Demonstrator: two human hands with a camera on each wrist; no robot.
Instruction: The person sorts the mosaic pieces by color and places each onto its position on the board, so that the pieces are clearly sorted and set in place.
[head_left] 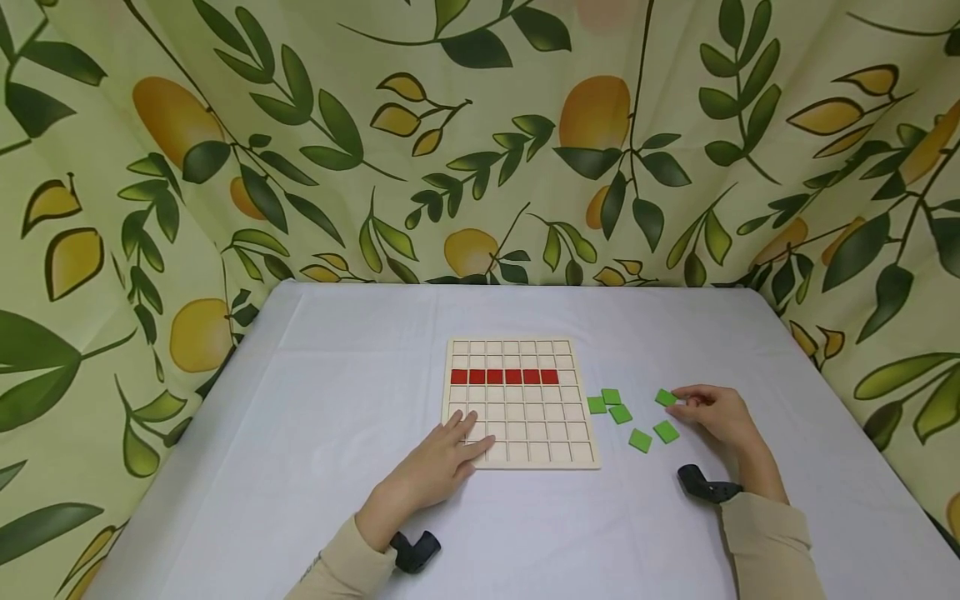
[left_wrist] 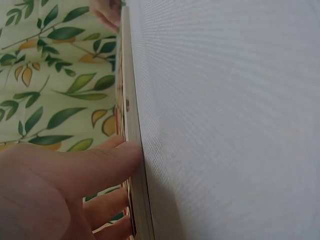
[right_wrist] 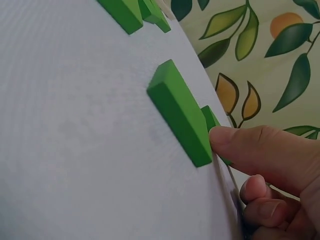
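A square wooden grid board [head_left: 527, 453] lies on the table, with a row of several red tiles [head_left: 495, 377] in its third row from the back. My left hand [head_left: 438, 458] rests on the board's front left corner, fingers spread over the squares. In the left wrist view its thumb [left_wrist: 107, 167] lies along the board's front edge. To the right of the board, my right hand [head_left: 716, 412] pinches a green square tile [head_left: 664, 397] by its right corner between thumb and index finger. In the right wrist view that tile is partly hidden behind the thumb [right_wrist: 250, 142] and another tile.
Several other green tiles [head_left: 619, 414] lie loose between the board and my right hand; one [head_left: 596, 405] is right at the board's edge. A white cloth [head_left: 300, 400] covers the table. A leaf-and-fruit patterned curtain [head_left: 480, 167] hangs behind and at both sides.
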